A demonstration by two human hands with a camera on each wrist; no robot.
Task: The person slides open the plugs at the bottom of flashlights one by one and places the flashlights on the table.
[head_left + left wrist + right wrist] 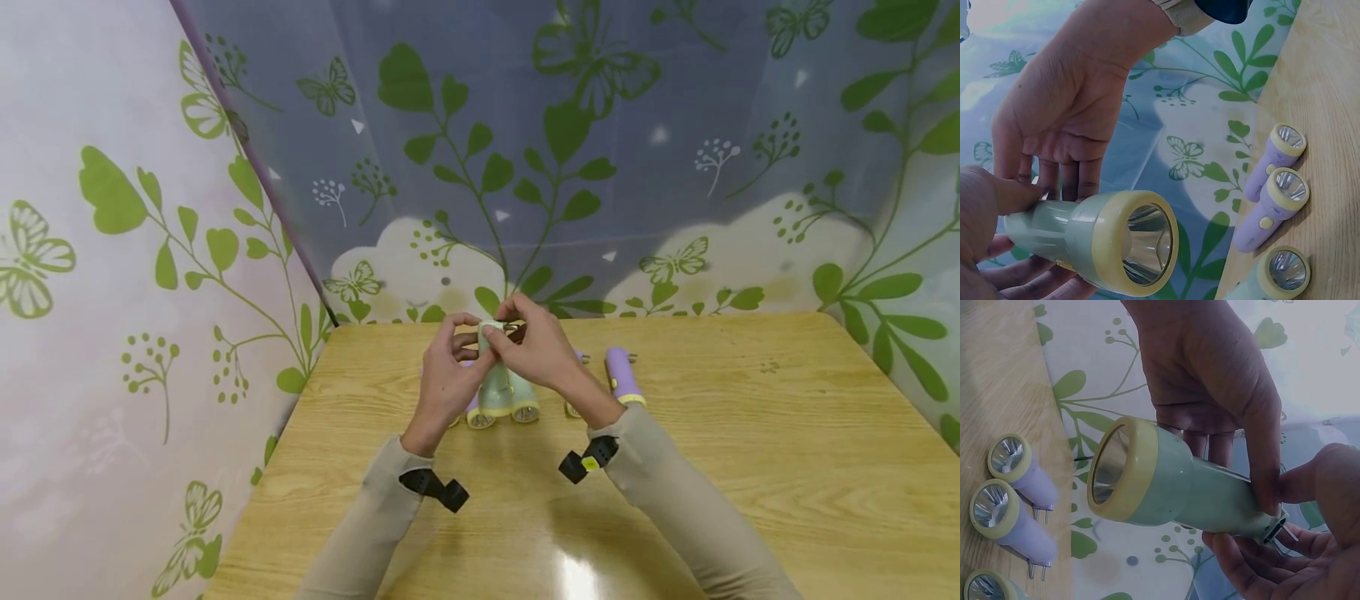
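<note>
Both hands hold a pale green flashlight [493, 392] with a yellow rim, raised in front of me over the far part of the table. Its lens end points down toward me in the head view. My left hand [447, 383] grips the body from the left, thumb near the tail end. From the right, my right hand [538, 346] pinches the same tail, its thumb lying along the body. Two metal prongs [1286, 540] stick out at the tail, between the fingers of both hands in the right wrist view. The lens [1147, 244] faces the left wrist camera.
On the wooden table [750, 433] lie several more flashlights: a purple one [621, 373] at right, a green one [525, 406] beside the held one, and a purple one [480, 417] partly hidden. Another sits behind my right wrist. A leaf-patterned cloth [480, 167] hangs behind.
</note>
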